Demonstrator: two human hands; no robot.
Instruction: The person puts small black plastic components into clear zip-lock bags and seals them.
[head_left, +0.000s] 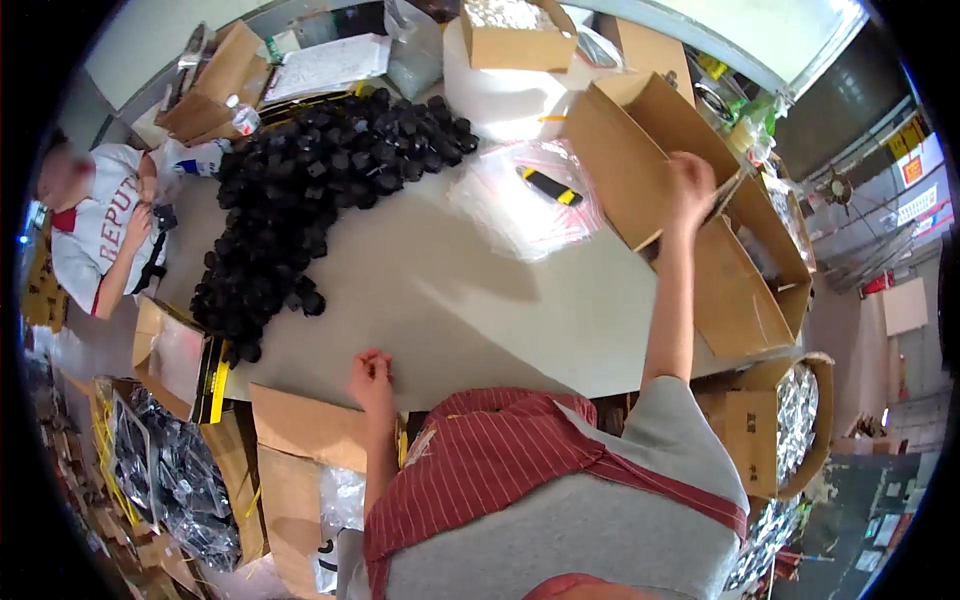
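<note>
"Where's the carton (618,150)?"
"Bench's (420,270) right side, long axis slanting away leftward. Right hand (690,188) nearer, over it."
"Grip?"
"Right fingers hidden, can't tell. Left hand (373,376) half-curled, well apart; can't tell whether it's pinching."

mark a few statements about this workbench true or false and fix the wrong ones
1. The right hand is at the open cardboard boxes. True.
2. The black-and-yellow tool lies on clear plastic bags. True.
3. The left hand is touching that tool. False: it is well apart from it, by the near edge of the table.
4. The heap of black parts covers the table's right side. False: it lies on the left side.
5. Another person is at the left of the picture. True.
6. The apron is plain blue. False: it is dark red with thin pale stripes.
</note>
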